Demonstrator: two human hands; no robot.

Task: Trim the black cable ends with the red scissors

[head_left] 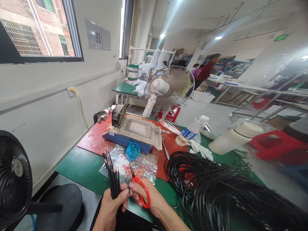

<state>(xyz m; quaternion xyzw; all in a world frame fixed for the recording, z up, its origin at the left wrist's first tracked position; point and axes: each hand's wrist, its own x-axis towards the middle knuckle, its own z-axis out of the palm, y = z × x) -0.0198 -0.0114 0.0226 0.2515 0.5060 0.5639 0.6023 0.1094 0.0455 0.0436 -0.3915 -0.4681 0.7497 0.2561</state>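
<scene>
My left hand point(115, 202) is closed round a bundle of black cables point(112, 175), whose stripped ends with red and pale wire tips point up. Red-handled scissors point(141, 189) are in my right hand point(146, 192), blades pointing away from me. The fingertips of both hands meet beside the bundle; whatever is pinched between them is too small to make out. Just beyond lies a clear plastic bag point(150, 168) strewn with red and yellowish wire scraps point(134, 169). A blue cup point(132, 151) stands on the bag's far edge.
A blue-based device with a metal plate point(139, 128) and small black fan point(118, 115) sits ahead. Coiled black cables point(204, 179) heap at right. Behind them are a bottle point(190, 131), white gloves point(201, 150) and a cream flask point(235, 138). A large fan point(168, 88) stands beyond; people are farther back.
</scene>
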